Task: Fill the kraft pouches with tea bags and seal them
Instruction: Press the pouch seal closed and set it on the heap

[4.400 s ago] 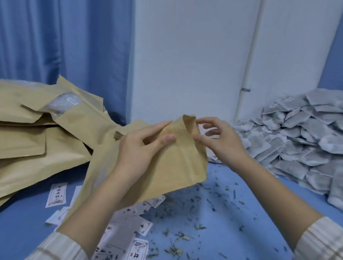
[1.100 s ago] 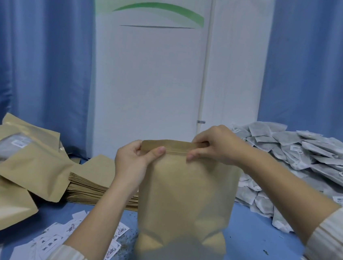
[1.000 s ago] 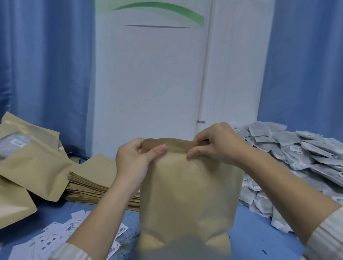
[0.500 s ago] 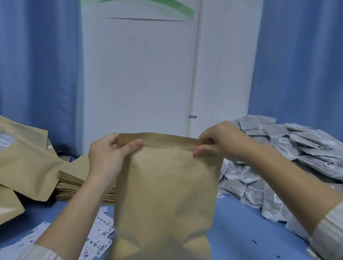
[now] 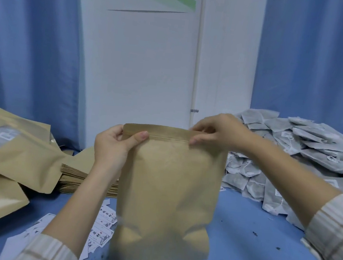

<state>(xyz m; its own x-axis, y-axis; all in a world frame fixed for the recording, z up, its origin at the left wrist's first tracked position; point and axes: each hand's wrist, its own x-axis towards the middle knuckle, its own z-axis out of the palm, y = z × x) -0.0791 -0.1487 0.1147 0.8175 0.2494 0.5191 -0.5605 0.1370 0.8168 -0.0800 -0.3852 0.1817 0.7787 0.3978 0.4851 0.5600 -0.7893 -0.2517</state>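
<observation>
Sealing step: your left hand (image 5: 109, 146) and right hand (image 5: 215, 130) pinch the upright brown kraft paper pouch (image 5: 168, 195) at its zip strip; next, press along between both grips.

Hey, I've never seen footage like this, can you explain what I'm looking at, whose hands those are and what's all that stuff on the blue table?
No machine here: a head-worn camera looks down at a person's own hands. The left hand and right hand each pinch the top strip of an upright kraft pouch. On the blue table lie more kraft pouches at left, a heap of grey tea bags at right, printed paper labels and loose tea crumbs.
</observation>
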